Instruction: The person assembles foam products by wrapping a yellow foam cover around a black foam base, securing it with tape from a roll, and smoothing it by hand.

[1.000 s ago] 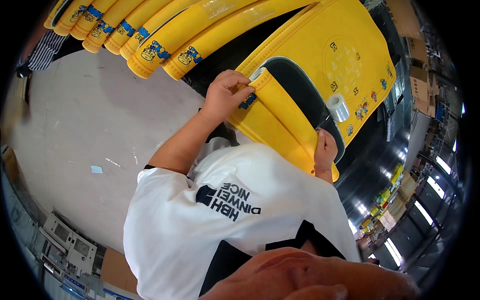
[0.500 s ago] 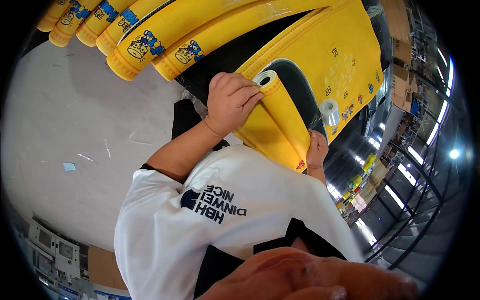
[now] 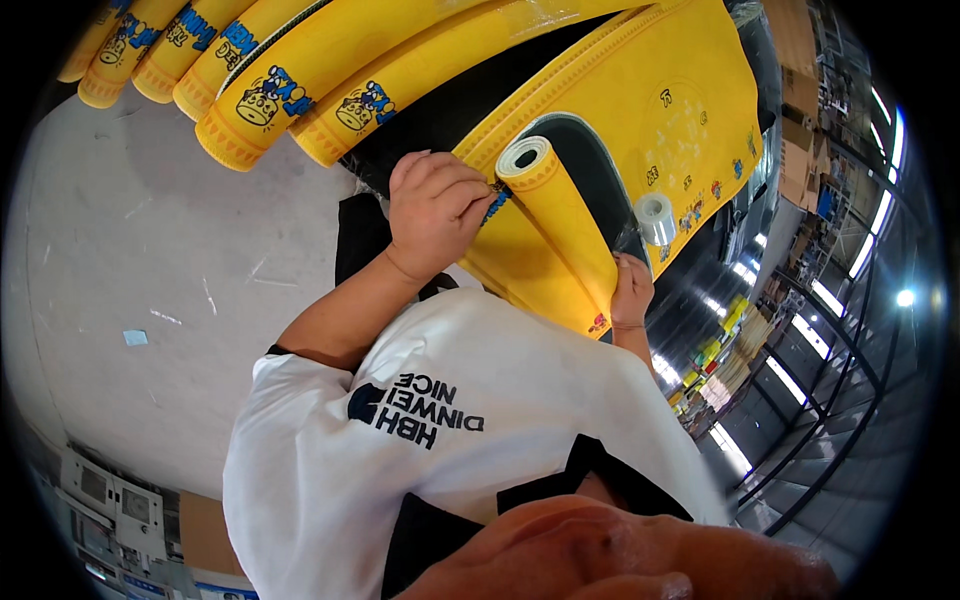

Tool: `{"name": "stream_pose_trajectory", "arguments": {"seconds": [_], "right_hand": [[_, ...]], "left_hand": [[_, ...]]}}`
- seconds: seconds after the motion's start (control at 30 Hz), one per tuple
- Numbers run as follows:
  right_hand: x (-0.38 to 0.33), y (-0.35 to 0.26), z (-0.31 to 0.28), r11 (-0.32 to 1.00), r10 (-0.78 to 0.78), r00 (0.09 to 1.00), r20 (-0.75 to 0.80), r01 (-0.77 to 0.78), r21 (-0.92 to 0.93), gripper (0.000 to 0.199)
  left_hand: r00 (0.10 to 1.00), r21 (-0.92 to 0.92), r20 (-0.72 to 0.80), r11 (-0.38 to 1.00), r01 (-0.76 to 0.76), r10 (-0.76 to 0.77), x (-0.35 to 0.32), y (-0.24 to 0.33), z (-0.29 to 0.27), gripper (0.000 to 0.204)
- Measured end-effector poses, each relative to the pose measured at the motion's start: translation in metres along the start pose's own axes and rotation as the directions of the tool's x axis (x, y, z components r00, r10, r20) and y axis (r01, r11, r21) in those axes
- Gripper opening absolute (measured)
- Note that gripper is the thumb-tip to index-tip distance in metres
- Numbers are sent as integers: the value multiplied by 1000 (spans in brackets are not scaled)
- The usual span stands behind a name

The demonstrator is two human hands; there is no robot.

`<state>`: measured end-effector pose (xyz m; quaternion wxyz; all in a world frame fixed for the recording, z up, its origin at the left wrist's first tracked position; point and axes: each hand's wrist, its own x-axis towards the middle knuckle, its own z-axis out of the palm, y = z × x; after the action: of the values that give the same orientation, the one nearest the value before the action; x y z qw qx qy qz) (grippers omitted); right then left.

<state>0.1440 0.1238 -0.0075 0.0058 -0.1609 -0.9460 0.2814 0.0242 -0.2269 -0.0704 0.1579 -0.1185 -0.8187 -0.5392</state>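
A yellow printed mat, partly wound into a roll, lies in front of me with its white hollow end toward my left. My left hand is beside that end, thumb and fingers pinched together at the mat's edge, where a bit of blue print shows. The fingertips partly hide what they pinch. My right hand grips the roll's other end, fingers curled at its edge. Below the roll, a flat yellow part of the mat hangs toward my body. A roll of clear tape stands just beyond my right hand.
Several yellow printed rolls lie side by side at the far left. Under the mat roll is a flat yellow mat with a dark curved area. Grey floor spreads on the left; cardboard boxes stand far right.
My left hand has shifted slightly left, off the roll's end, whose hollow end now shows more fully. My right hand keeps its place on the roll. The whole view has shifted slightly.
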Motion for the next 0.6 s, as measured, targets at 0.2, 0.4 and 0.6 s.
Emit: {"name": "stream_pose_trajectory", "arguments": {"seconds": [0.2, 0.4, 0.6], "right_hand": [[2, -6, 1, 999, 36, 999, 15, -36, -14, 16], [-6, -4, -4, 1000, 4, 1000, 28, -3, -25, 16], [-3, 2, -8, 991, -128, 991, 23, 129, -41, 19]], "left_hand": [[999, 1, 11, 999, -40, 40, 3, 4, -3, 18], [906, -193, 166, 914, -357, 389, 19, 46, 6, 31], [623, -393, 556, 834, -388, 551, 41, 115, 74, 51]]}}
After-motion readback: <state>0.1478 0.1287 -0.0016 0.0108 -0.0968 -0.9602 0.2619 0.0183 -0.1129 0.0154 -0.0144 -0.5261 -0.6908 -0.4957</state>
